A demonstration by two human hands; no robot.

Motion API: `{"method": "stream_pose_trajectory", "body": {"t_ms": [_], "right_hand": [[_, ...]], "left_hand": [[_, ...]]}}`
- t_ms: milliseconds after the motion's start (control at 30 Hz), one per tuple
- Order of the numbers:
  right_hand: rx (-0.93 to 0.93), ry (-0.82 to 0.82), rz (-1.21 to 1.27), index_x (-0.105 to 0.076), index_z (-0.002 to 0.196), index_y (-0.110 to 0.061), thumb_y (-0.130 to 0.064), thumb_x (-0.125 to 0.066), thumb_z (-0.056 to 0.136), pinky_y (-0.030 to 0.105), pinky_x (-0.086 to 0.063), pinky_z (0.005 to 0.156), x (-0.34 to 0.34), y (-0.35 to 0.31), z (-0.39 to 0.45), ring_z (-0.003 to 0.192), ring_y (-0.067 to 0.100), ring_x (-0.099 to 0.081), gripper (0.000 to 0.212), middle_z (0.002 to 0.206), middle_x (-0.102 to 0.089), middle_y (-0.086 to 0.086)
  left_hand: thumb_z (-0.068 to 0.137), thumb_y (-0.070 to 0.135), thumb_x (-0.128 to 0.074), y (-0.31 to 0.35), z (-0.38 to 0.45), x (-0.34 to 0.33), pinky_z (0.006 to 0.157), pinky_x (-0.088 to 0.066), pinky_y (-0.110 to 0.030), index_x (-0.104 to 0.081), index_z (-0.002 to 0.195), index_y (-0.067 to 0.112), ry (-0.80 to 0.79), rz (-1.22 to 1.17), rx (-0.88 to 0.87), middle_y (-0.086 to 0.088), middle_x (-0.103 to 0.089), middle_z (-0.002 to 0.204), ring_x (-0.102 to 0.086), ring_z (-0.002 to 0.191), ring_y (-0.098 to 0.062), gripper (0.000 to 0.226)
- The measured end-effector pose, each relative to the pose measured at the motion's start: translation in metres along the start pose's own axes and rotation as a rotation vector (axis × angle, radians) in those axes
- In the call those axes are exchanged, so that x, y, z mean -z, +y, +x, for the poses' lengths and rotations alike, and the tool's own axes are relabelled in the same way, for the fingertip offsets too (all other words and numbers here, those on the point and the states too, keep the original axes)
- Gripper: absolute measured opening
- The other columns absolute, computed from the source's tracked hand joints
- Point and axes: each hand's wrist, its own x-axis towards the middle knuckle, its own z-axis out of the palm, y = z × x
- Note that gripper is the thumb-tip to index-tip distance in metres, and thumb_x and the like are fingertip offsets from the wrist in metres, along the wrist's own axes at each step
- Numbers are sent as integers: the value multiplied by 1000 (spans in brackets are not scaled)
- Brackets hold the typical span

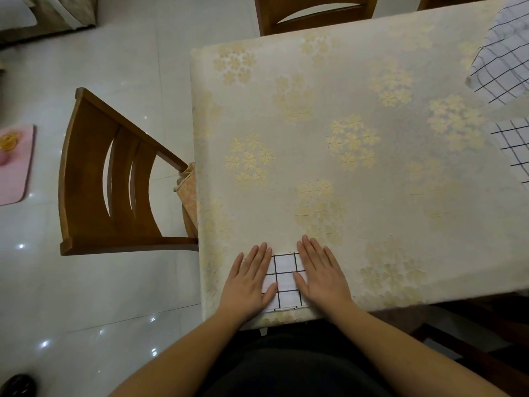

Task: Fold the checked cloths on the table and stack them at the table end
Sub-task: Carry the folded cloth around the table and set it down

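Note:
A small folded white cloth with black checks (284, 282) lies flat at the near left corner of the table (343, 124). My left hand (249, 279) presses flat on its left side, fingers straight. My right hand (322, 272) presses flat on its right side in the same way. Only the middle strip of the folded cloth shows between the hands. Two more checked cloths lie unfolded at the right edge of the view: a crumpled one (506, 58) at the far right and another (512, 147) just below it, both cut off by the frame.
The table carries a cream tablecloth with gold flowers. A wooden chair (114, 181) stands at the table's left end and another chair (315, 12) at the far side. A pink mat (14, 164) lies on the white tiled floor at the left.

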Motion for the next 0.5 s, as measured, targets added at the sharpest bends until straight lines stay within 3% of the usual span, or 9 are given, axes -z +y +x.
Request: {"method": "stream_pose_trajectory", "body": {"t_ms": [300, 400, 500], "right_hand": [[9, -6, -16, -13, 155, -12, -55, -32, 94, 43, -11, 118, 0, 9, 0, 150, 16, -7, 77, 164, -9, 5], [21, -16, -11, -12, 156, -12, -56, -31, 95, 43, -10, 118, 2, 9, -1, 150, 16, -5, 77, 164, -6, 5], [23, -20, -13, -10, 156, -13, -56, -31, 95, 43, -9, 119, 4, 9, -1, 151, 16, -3, 77, 164, -4, 4]], "left_hand": [[84, 85, -21, -23, -4, 7, 118, -1, -44, 1, 156, 14, -104, 51, -33, -3, 6, 164, 4, 151, -18, 103], [82, 87, -20, -22, -5, 10, 118, 3, -44, 5, 156, 14, -113, 78, -29, -3, 13, 163, 14, 149, -17, 107], [82, 86, -22, -19, -5, 13, 118, 1, -44, 4, 156, 13, -140, 79, -13, -4, 10, 164, 9, 150, -19, 107]]}}
